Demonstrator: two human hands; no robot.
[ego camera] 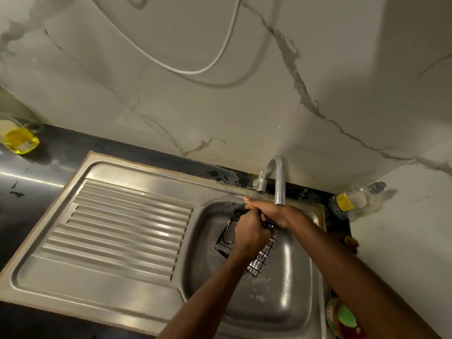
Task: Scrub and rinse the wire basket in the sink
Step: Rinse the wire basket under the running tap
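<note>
A black wire basket (254,250) sits tilted inside the steel sink bowl (288,277), held up off the bottom under the curved chrome tap (278,182). The left hand (249,234) is curled over the basket's upper edge, fingers closed around the wires. The right hand (269,211) reaches across from the right, just below the tap's spout, with its fingers stretched towards the left and its palm against the basket's top rim; whether it grips the wire or only presses on it cannot be told. The two hands touch each other above the basket.

No writing can be read anywhere; the yellow label on the clear plastic bottle (352,200) lying in the back right corner is too small to make out.

The sink is set in a dark countertop (61,148), with a ribbed draining board (122,228) to the left of the bowl. Behind rises a white marble-veined wall (220,106), across which a white cable (215,62) loops. At far left stands a bottle of yellow liquid (20,140). A green and red object (342,319) shows at the lower right, partly hidden by the right forearm.
</note>
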